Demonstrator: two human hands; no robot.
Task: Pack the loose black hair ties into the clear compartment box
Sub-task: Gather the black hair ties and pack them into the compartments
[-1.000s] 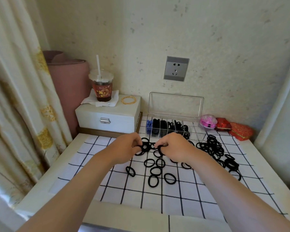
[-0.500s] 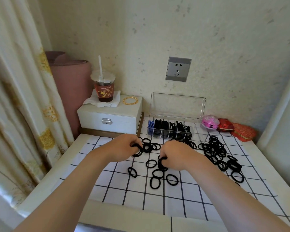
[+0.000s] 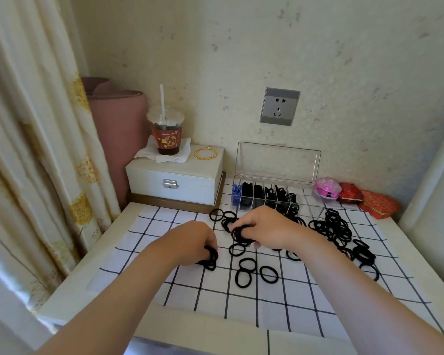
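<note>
Loose black hair ties [image 3: 246, 272] lie scattered on the white checked cloth [image 3: 267, 298]. A bigger heap of ties [image 3: 336, 226] lies to the right. My left hand [image 3: 190, 244] grips a small bunch of black ties low on the cloth. My right hand [image 3: 267, 226] holds another bunch of ties, fingers curled round them. Behind the hands stands the clear compartment box [image 3: 269, 196], lid up, with black ties in several compartments and blue ones at its left end.
A white jewellery box [image 3: 174, 180] carries a drink cup with a straw [image 3: 166, 134] and gold bangles [image 3: 205, 152]. Pink and red trinket cases [image 3: 349, 194] sit at the back right. A curtain [image 3: 36, 149] hangs on the left.
My left hand has moved down and toward me with its bunch of ties. My right hand has shifted slightly up toward the box. The camera has tilted a little.
</note>
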